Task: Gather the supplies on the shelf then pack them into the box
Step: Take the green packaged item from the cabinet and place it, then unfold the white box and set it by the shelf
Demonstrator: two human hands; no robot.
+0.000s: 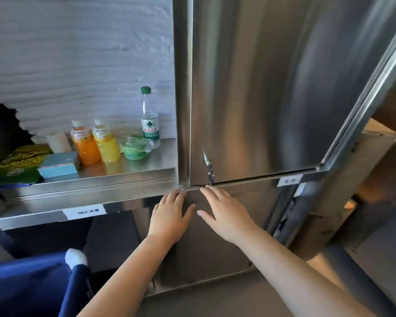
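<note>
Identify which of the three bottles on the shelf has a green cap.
The tall water bottle, rightmost; the shorter orange juice bottle and yellow juice bottle have white caps.

One wide-angle camera on the person's head looks forward and down, close to a steel door [272,99] filling the right half. The shelf [146,165] lies at left; the left hand [169,216] and right hand [224,213] sit at lower centre.
</note>
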